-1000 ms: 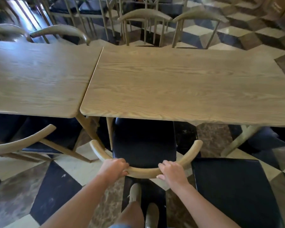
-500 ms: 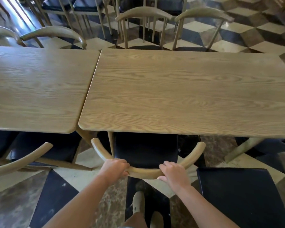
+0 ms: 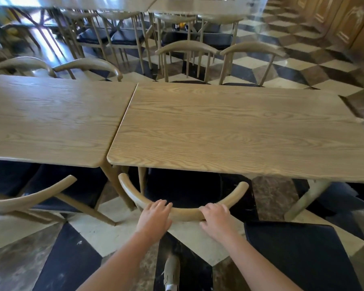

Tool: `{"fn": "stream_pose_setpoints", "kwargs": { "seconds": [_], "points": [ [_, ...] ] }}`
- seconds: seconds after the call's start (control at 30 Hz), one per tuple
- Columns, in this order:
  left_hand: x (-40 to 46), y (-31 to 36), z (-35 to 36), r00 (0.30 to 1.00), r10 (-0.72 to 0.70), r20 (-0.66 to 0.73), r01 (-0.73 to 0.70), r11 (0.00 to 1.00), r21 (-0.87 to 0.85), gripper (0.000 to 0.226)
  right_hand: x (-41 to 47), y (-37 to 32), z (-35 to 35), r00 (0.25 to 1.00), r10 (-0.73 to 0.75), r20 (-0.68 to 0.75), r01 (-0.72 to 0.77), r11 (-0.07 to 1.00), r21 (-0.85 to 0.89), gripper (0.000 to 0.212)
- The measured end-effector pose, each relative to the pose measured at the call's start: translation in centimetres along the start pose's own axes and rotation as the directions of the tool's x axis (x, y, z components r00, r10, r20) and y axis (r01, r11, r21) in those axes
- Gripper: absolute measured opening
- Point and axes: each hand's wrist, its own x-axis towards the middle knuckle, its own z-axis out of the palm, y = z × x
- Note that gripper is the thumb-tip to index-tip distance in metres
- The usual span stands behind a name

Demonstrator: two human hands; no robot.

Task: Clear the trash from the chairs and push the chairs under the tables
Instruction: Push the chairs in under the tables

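Note:
A wooden chair with a curved backrest (image 3: 132, 193) and a black seat (image 3: 185, 185) stands mostly under the right-hand wooden table (image 3: 229, 131). My left hand (image 3: 155, 218) grips the backrest left of its middle. My right hand (image 3: 215, 219) rests on the backrest right of its middle, fingers curled over the rail. No trash shows on the seat.
A second table (image 3: 51, 120) abuts on the left, with a chair (image 3: 29, 198) angled out beneath it. Another black chair seat (image 3: 292, 255) sits at lower right beside me. Several chairs line the far side (image 3: 187, 49). My shoe (image 3: 171, 269) is on the checkered floor.
The chair has slid further under the table, so less of its seat shows. Both hands stayed on the backrest, and my view has moved forward and lifted.

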Motion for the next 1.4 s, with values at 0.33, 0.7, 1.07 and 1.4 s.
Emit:
{"fn": "stream_pose_setpoints", "kwargs": {
  "seconds": [0.33,0.7,1.07,1.4],
  "points": [
    [-9.6,16.1,2.5,0.969,-0.121,-0.215,0.120,0.993,-0.018,0.044,-13.8,6.5,-1.2,0.993,-0.101,-0.062,0.096,0.993,-0.068,0.033],
    [-20.9,30.7,4.9,0.958,-0.062,-0.279,0.064,0.998,-0.002,0.040,-31.9,12.5,-0.9,0.985,-0.045,-0.167,0.038,0.998,-0.043,0.032],
    [-29.7,44.5,10.6,0.958,0.057,-0.282,-0.071,0.997,-0.040,0.037,-50.9,19.6,1.9,0.980,0.152,-0.127,-0.158,0.987,-0.040,0.032],
    [-30.4,54.8,13.4,0.980,0.041,-0.197,-0.040,0.999,0.010,0.036,-58.9,30.2,3.2,0.978,0.135,-0.158,-0.136,0.991,0.007,0.038]
  ]
}}
